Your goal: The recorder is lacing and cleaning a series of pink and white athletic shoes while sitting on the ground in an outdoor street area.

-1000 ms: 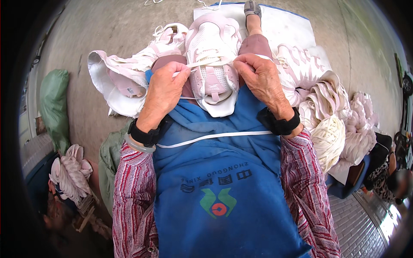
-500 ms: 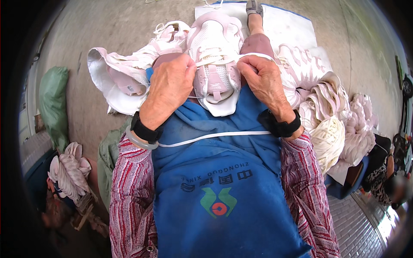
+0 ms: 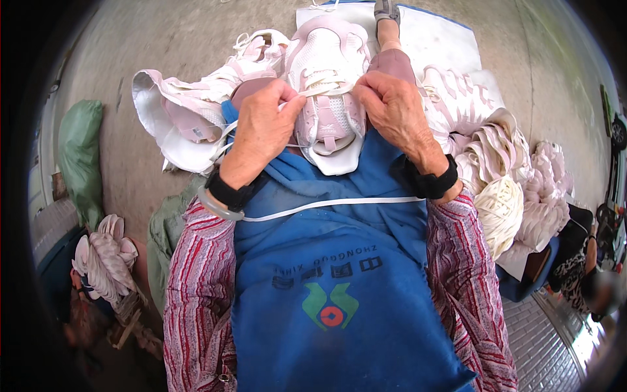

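A pink and white sneaker upper (image 3: 330,52) lies over my lap, its heel opening toward me. A flat white shoelace (image 3: 326,89) crosses its lacing area. My left hand (image 3: 266,127) is closed, thumb and forefinger pinched on the lace at the upper's left edge. At the right edge, my right hand (image 3: 397,112) pinches the lace too, its fingertips partly hidden. More white lace hangs beside my left wrist. Black wristbands (image 3: 434,179) sit on both wrists, and a thin white strap (image 3: 333,202) spans between them across the blue apron (image 3: 339,261).
Another laced upper (image 3: 189,108) lies to the left. On the right are stacked uppers (image 3: 490,144) and a bundle of cream laces (image 3: 499,209). A green sack (image 3: 81,163) stands far left, above more uppers (image 3: 108,261). A white sheet (image 3: 437,39) covers floor ahead.
The lace stretch that ran out past my right hand no longer shows. Lace now hangs by my left wrist. My right hand has come slightly inward and up, closer to the lacing.
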Demonstrator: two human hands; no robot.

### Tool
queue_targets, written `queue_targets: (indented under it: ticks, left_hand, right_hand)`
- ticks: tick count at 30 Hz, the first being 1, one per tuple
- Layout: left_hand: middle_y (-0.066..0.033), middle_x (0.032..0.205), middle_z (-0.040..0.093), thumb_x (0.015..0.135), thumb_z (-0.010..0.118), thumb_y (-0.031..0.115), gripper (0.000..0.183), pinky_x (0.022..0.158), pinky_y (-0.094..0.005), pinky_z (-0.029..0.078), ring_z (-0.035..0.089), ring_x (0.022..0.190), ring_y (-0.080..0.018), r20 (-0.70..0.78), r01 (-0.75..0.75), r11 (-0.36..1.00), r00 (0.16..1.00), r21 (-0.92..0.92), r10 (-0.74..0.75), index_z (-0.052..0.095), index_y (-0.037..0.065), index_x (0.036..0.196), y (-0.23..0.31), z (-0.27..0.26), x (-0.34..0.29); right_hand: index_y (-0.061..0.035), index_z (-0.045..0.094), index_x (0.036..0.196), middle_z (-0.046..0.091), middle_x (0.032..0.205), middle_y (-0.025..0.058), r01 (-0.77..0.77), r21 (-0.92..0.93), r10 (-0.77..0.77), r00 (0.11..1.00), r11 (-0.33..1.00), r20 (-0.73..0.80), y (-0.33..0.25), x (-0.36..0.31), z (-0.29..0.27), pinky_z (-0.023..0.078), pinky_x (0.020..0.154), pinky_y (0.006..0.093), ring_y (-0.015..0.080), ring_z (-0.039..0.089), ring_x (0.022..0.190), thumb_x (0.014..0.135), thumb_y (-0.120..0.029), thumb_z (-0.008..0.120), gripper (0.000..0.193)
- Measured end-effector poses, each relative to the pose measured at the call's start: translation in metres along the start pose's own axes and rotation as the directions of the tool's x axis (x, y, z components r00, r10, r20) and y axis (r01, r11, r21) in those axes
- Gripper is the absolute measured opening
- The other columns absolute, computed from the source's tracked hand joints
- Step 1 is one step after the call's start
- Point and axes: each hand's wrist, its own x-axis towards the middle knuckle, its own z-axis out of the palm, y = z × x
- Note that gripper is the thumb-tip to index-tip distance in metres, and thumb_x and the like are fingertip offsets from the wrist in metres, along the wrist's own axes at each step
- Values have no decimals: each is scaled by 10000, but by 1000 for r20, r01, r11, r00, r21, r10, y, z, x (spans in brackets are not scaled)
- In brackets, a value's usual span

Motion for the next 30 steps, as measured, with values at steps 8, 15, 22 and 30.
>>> queue_targets:
  ticks: [8,15,22,30]
  left_hand:
    - [-215,861,571,849,649,217,301,630,-443,499,622,739,-392,-15,-316,860,936,401,351,506,-18,972,10,10,-21]
    - [-242,898,536,863,597,165,280,680,-456,518,596,801,-435,55,-252,872,966,420,253,458,-28,1013,16,17,-26]
    - [-249,919,562,852,524,61,219,743,-467,467,575,872,-423,-1,-300,893,948,336,319,496,-41,1044,-9,27,-5]
    - [-268,939,574,840,478,11,180,728,-484,473,579,831,-454,-50,-255,932,960,259,277,463,-34,1013,11,24,-11]
  right_hand:
    - [8,559,792,601,749,186,145,-204,-151,988,968,-16,4,-4,14,498,580,382,340,615,658,836,-189,606,207]
    - [-10,520,899,562,822,140,91,-598,-107,994,796,9,-16,-23,20,511,576,360,258,642,697,818,-226,643,261]
    - [9,528,993,583,908,185,117,-457,-87,992,882,86,30,-15,8,533,648,402,349,625,774,838,-120,556,203]
    - [-26,525,964,571,880,147,161,-433,-188,982,887,-20,5,-12,8,526,579,386,332,637,705,797,-81,570,181]
